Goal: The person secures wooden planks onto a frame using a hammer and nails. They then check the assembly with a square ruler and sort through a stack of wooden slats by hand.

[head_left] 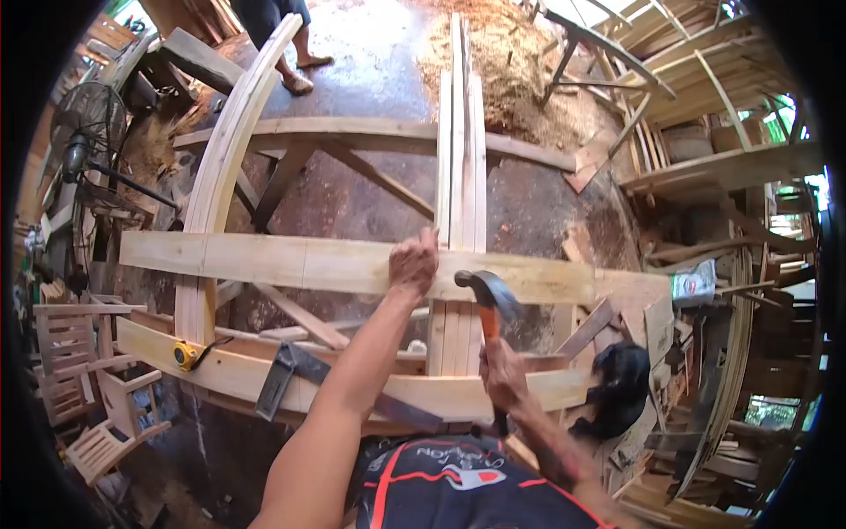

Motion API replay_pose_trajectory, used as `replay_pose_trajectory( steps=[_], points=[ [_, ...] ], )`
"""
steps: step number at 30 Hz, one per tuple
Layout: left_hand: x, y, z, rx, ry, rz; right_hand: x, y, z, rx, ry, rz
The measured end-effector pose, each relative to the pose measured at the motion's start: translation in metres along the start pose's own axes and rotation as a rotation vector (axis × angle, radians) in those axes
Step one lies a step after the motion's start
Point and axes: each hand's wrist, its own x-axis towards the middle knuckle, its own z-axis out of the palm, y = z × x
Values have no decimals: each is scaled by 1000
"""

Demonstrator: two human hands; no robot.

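1 shirt (423, 498), 2 hands (506, 375), 1 hammer (489, 317)

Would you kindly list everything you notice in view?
Timber stacks: 2, pale, left and centre
Upper board: 1, pale, across both stacks
Lower board: 1, pale, nearer the person
Tape measure: 1, yellow, on lower board
Square: 1, grey, across lower board
Hammer: 1, orange-handled, over upper board
Fan: 1, dark, left
Slatted furniture: several, brown, lower left
Bag: 1, white, right
Unclear object: 1, black, lower right
Sawdust: heaped, tan, top
Stored timber: many, brown, right
Other person: 1, dark shorts, top
Shirt: 1, black and red, bottom
Left grip: 1, bare, at upper board
Right grip: 1, bare, around hammer handle
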Motion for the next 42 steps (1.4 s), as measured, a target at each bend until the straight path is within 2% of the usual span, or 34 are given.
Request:
replay_pose_trajectory(
  steps=[1, 3, 5, 6, 7, 9, 11, 13, 15, 17, 19, 20, 21, 23, 24, 27, 28, 29, 30, 31, 32, 33, 34, 38, 39, 41, 42],
  points=[
    [8, 1, -1, -3, 9, -7, -6, -10, -6, 348, -24, 159],
    [1, 1, -1, 48, -62, -16, -11, -30, -32, 407, 95, -69],
    [0, -1, 0, 36, -47, -16, -24, -90, -55, 435, 144, -198],
    [0, -1, 1, 20, -25, -17, -9, -89, -52, 515, 177, -583],
    [1, -1, 1, 5, 4, -18, -7, -86, -33, 688, 231, -676],
    [0, -4, 0, 39, -32, -28, -17, -3, -13, -360, 237, -527],
    [-1, -4, 3, 6, -6, 3, 2, 5, 13, -147, -18, 29],
    [3, 0, -1, 62, -116, -51, -2, 8, 13, 10, 50, -30],
    [-5, 3, 2, 69, -87, -55, -13, -8, 3, 186, 88, -50],
    [2, 1, -3, 29, -67, -37, -19, -27, -5, 392, 120, -201],
    [2, 0, -2, 13, -44, -29, -14, 0, 13, 421, 163, -251],
    [2, 0, -1, 23, -55, -39, -4, 5, 13, -74, 90, -220],
    [1, 1, -2, 31, -67, -40, 12, 8, 18, -283, 0, -49],
    [6, 3, -7, 22, -90, -25, 10, 1, 12, -115, 60, 73],
    [4, 3, -9, 19, -137, -52, 4, 1, 11, -114, 75, 62],
    [7, -4, 7, -77, -227, -66, -47, -4, 11, 301, 280, 88],
    [6, -7, 9, -99, -166, -65, -60, 19, 13, 210, 334, 19],
    [5, -6, -4, -257, -83, -117, -76, -3, 17, 510, 356, 130],
    [7, -15, 15, -441, 103, -210, -89, -13, 21, 637, 348, 156],
    [4, -5, -22, -738, 82, -433, -100, -28, 29, 613, 374, 153],
    [-6, -1, -40, -955, 129, -530, -107, -26, 41, 442, 404, 136],
    [-19, 2, -75, -1069, 60, -590, -114, -36, 52, 421, 426, 156],
    [-43, -11, -54, -1165, 3, -597, -116, -43, 67, 433, 448, 114],
    [-139, -15, -195, -1592, -520, -482, -115, -98, 115, 457, 396, 91],
    [-165, -29, -209, -1535, -572, -407, -109, -84, 126, 429, 328, 16],
    [-190, -57, -254, -1539, -736, -438, -105, -100, 152, 469, 270, -139],
    [-207, -68, -256, -1423, -644, -370, -107, -124, 164, 474, 159, -178]
  ],
)
